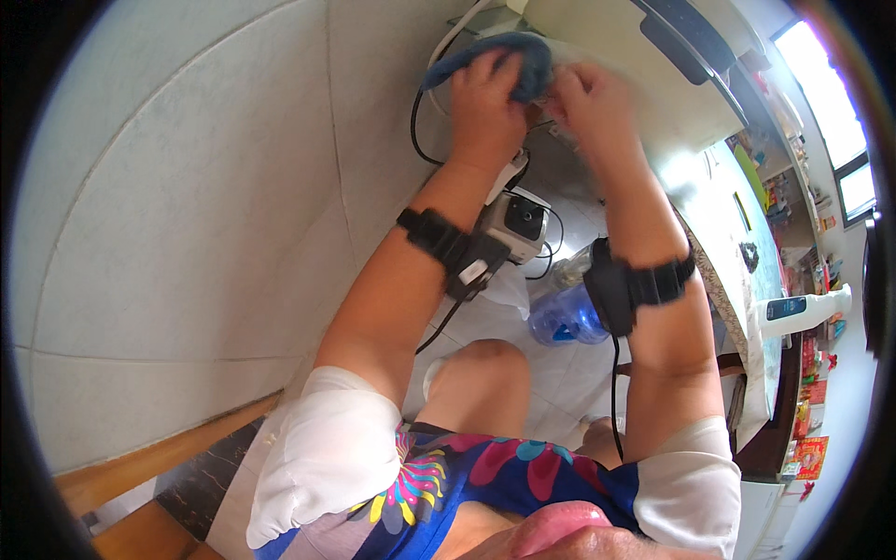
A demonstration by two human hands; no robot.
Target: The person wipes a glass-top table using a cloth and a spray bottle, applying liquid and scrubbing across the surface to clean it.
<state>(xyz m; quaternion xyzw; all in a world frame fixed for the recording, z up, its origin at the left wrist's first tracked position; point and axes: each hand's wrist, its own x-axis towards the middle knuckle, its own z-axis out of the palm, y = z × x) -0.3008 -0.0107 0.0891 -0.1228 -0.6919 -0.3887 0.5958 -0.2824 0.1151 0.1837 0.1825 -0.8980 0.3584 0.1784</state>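
My left hand (486, 115) grips a blue cloth (535, 59) near the top of the view, beside the tiled wall. Close to its right, my right hand (591, 98) is raised with curled fingers, blurred, at the side of a pale appliance (602, 49). Whether those fingers pinch an edge of the cloth or something small is unclear. A white hose and a black cable pass behind the cloth. Black strapped devices sit on both forearms.
Below my hands, a white device with a dark front (525, 215) and cables stands on the floor, near a blue clear plastic bottle (570, 315). At right, a cloth-covered table (763, 392) holds a white bottle (805, 313). The tiled wall (196, 210) rises at left.
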